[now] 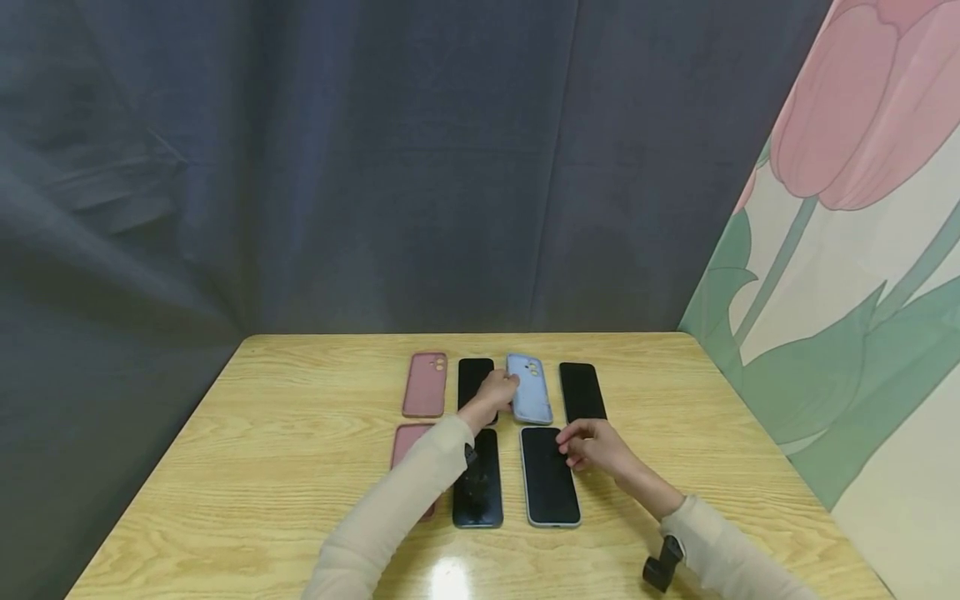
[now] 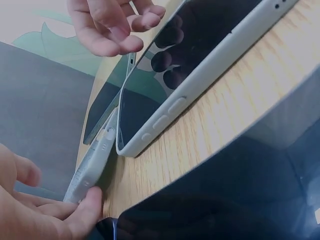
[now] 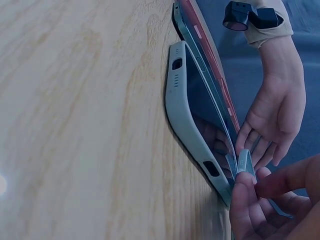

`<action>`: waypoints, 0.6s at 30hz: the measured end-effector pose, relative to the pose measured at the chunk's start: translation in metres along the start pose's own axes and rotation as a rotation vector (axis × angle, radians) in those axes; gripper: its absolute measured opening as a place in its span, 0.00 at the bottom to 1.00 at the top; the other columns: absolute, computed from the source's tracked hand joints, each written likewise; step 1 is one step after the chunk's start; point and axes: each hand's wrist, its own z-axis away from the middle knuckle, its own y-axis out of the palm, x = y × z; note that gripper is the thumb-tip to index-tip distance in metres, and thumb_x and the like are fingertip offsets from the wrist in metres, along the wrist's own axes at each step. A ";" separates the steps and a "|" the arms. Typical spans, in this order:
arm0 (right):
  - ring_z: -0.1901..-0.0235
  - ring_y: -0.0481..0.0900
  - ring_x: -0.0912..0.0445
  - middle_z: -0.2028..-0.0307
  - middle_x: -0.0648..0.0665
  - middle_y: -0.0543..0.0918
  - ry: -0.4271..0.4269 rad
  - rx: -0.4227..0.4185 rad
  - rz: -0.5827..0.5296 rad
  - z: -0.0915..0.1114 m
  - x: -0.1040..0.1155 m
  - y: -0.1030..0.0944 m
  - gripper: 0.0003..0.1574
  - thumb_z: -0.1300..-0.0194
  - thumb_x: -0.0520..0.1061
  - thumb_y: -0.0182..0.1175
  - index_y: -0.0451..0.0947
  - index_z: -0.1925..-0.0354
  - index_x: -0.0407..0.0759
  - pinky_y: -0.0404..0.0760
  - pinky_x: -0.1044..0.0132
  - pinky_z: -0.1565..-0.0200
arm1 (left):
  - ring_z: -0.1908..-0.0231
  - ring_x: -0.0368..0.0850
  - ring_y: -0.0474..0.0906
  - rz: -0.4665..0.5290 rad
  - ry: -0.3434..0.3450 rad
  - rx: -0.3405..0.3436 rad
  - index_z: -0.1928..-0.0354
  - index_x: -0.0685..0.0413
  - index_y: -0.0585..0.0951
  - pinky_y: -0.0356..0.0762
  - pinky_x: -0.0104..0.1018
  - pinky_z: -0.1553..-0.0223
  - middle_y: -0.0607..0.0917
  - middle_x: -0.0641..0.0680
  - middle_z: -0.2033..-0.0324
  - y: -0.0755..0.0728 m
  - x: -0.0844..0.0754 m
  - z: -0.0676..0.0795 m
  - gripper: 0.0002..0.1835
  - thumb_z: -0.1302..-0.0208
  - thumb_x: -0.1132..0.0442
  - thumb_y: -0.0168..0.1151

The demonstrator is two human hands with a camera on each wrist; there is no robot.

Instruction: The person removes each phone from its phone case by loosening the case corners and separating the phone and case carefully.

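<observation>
At the left edge of a light blue phone case (image 1: 529,390), my left hand (image 1: 497,392) holds it by the rim. The left wrist view has a fingertip (image 2: 93,194) against the edge of this case (image 2: 95,162), which sits slightly tilted. My right hand (image 1: 596,446) hovers over the right edge of a dark-screened phone in a pale case (image 1: 551,479), fingers bent loosely with nothing in them. In the left wrist view the right hand (image 2: 110,22) is reflected in that phone's screen.
A black phone (image 1: 582,392) lies at the back right, another (image 1: 476,375) under my left wrist. At the front left lies a dark phone (image 1: 477,492). Two pink cases (image 1: 426,385) are on the left, the nearer (image 1: 408,440) partly covered by my left sleeve. Wooden tabletop (image 1: 247,467) surrounds them.
</observation>
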 end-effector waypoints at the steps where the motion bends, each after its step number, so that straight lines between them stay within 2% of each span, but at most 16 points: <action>1: 0.75 0.79 0.54 0.68 0.38 0.82 -0.001 0.000 0.002 0.000 0.000 0.000 0.10 0.33 0.27 0.49 0.74 0.57 0.19 0.83 0.60 0.70 | 0.44 0.58 0.75 0.002 0.001 -0.001 0.28 0.68 0.60 0.78 0.49 0.47 0.74 0.65 0.43 0.001 0.000 0.000 0.26 0.20 0.60 0.41; 4: 0.75 0.79 0.54 0.69 0.39 0.82 -0.002 -0.002 0.005 -0.001 -0.001 0.000 0.10 0.33 0.27 0.50 0.75 0.57 0.20 0.83 0.60 0.70 | 0.43 0.57 0.75 0.005 0.000 -0.007 0.27 0.67 0.59 0.78 0.47 0.47 0.72 0.66 0.39 0.003 0.000 0.000 0.27 0.20 0.59 0.42; 9: 0.75 0.79 0.54 0.69 0.40 0.83 0.008 -0.004 0.005 -0.001 -0.001 0.000 0.10 0.34 0.27 0.50 0.75 0.58 0.20 0.83 0.61 0.71 | 0.37 0.57 0.69 -0.013 -0.003 -0.013 0.25 0.65 0.56 0.77 0.45 0.45 0.62 0.65 0.29 0.004 0.000 0.000 0.29 0.20 0.58 0.42; 14: 0.75 0.79 0.54 0.69 0.40 0.82 0.016 -0.005 0.012 -0.001 0.000 0.001 0.11 0.34 0.27 0.50 0.75 0.57 0.20 0.83 0.61 0.71 | 0.33 0.60 0.64 -0.008 0.009 0.000 0.25 0.64 0.55 0.72 0.49 0.40 0.60 0.64 0.28 0.002 0.000 0.003 0.29 0.20 0.57 0.42; 18: 0.75 0.79 0.54 0.69 0.39 0.82 0.027 0.000 0.014 -0.002 0.000 0.002 0.10 0.34 0.27 0.49 0.75 0.57 0.20 0.83 0.60 0.71 | 0.34 0.60 0.65 -0.009 0.019 0.001 0.25 0.64 0.56 0.71 0.51 0.39 0.61 0.64 0.28 0.001 0.000 0.007 0.29 0.20 0.57 0.43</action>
